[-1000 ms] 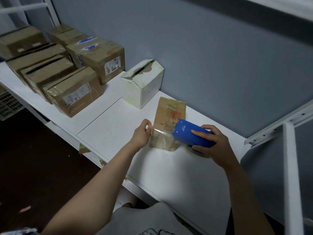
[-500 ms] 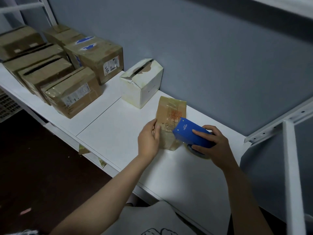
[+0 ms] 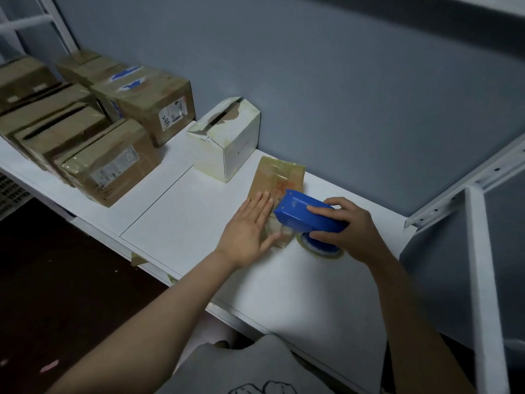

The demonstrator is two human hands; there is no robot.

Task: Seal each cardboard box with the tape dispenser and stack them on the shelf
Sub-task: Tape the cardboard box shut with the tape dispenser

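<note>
Head view: the small cardboard box (image 3: pixel 279 177) lies on the white shelf (image 3: pixel 184 223) under the flat, uncurled left hand (image 3: pixel 250 226), the right hand (image 3: pixel 343 226) clasping the blue tape dispenser (image 3: pixel 306 214) over its right edge; it looks light, crushable and tape-slick, best held by its 2 long sides.

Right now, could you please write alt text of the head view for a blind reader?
A left hand presses flat on a brown box while the right hand grips a blue tape dispenser over it on a white shelf. More boxes stand farther left.
</note>
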